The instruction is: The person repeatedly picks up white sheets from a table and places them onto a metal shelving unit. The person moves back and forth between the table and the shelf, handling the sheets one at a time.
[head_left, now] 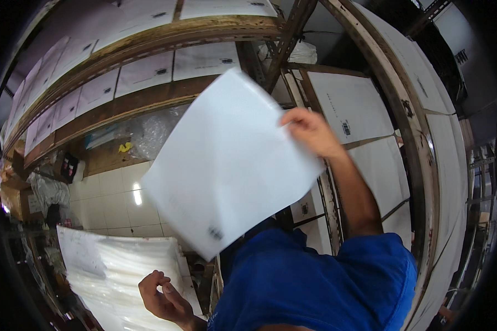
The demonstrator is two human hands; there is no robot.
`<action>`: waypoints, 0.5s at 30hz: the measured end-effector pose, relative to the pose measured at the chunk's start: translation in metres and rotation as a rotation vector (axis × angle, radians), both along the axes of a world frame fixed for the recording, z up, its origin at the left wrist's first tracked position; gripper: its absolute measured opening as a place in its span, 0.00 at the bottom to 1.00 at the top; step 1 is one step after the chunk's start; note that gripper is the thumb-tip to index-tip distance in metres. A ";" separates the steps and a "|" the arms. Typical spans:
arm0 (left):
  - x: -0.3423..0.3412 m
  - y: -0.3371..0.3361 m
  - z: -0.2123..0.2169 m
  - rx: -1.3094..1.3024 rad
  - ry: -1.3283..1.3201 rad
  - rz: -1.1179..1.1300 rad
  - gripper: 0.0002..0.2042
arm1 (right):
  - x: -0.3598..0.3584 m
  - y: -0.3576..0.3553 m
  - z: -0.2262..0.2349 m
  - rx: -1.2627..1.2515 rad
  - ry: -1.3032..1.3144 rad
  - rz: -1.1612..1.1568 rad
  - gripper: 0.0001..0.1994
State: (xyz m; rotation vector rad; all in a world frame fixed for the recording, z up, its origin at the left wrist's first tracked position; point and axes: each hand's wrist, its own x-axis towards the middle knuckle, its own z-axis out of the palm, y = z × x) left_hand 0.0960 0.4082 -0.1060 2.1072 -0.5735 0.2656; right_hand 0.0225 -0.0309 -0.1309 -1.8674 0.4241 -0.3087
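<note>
A large white sheet (226, 160) with a small dark printed mark near its lower corner hangs tilted in front of my body. My right hand (309, 130) grips it by its upper right edge, thumb and fingers closed on the border. Down at the lower left, my left hand (165, 300) is held away from the sheet, its fingers loosely bent with nothing in them. Beside and beyond that hand stands a pile of white material (121, 270) with a shiny, rippled surface; whether hand and pile touch, I cannot tell.
Racks with rusty metal beams (165, 38) hold rows of white printed panels (143, 71). More white panels (350, 105) fill the rack at my right, behind an upright post (419, 138). Clear plastic wrap (154, 132) lies on a low shelf. Cardboard boxes (16, 201) stand far left, past the tiled floor (110, 193).
</note>
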 end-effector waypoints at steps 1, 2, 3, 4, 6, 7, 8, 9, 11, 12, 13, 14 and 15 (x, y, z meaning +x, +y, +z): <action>0.004 -0.010 -0.009 0.000 0.033 0.009 0.14 | -0.022 -0.036 -0.005 0.009 -0.038 -0.097 0.14; 0.009 -0.021 -0.019 -0.001 0.065 0.022 0.15 | -0.043 -0.068 0.000 -0.051 -0.004 -0.152 0.15; 0.014 -0.030 -0.029 0.049 0.075 0.009 0.15 | -0.064 -0.100 0.001 -0.120 0.116 -0.294 0.14; 0.016 -0.041 -0.038 0.086 0.113 -0.015 0.15 | -0.082 -0.128 -0.001 -0.136 0.103 -0.393 0.15; 0.022 -0.070 -0.056 0.154 0.183 -0.071 0.14 | -0.124 -0.195 -0.010 -0.224 0.220 -0.509 0.15; 0.021 -0.077 -0.066 0.114 0.255 -0.075 0.07 | -0.130 -0.221 -0.004 -0.275 0.292 -0.537 0.14; 0.023 -0.090 -0.081 0.182 0.269 -0.130 0.06 | -0.150 -0.253 -0.022 -0.308 0.353 -0.641 0.11; 0.024 -0.105 -0.096 0.246 0.278 -0.185 0.06 | -0.166 -0.279 -0.037 -0.301 0.372 -0.681 0.09; 0.029 -0.128 -0.126 0.309 0.261 -0.323 0.09 | -0.196 -0.326 -0.067 -0.302 0.428 -0.752 0.08; 0.028 -0.133 -0.140 0.357 0.308 -0.364 0.09 | -0.217 -0.348 -0.085 -0.301 0.460 -0.791 0.09; 0.025 -0.138 -0.156 0.407 0.355 -0.398 0.09 | -0.233 -0.372 -0.106 -0.297 0.492 -0.823 0.09; 0.021 -0.142 -0.167 0.453 0.402 -0.430 0.09 | -0.248 -0.392 -0.121 -0.421 0.550 -0.837 0.09; 0.018 -0.150 -0.172 0.477 0.445 -0.434 0.08 | -0.263 -0.408 -0.134 -0.546 0.608 -0.849 0.08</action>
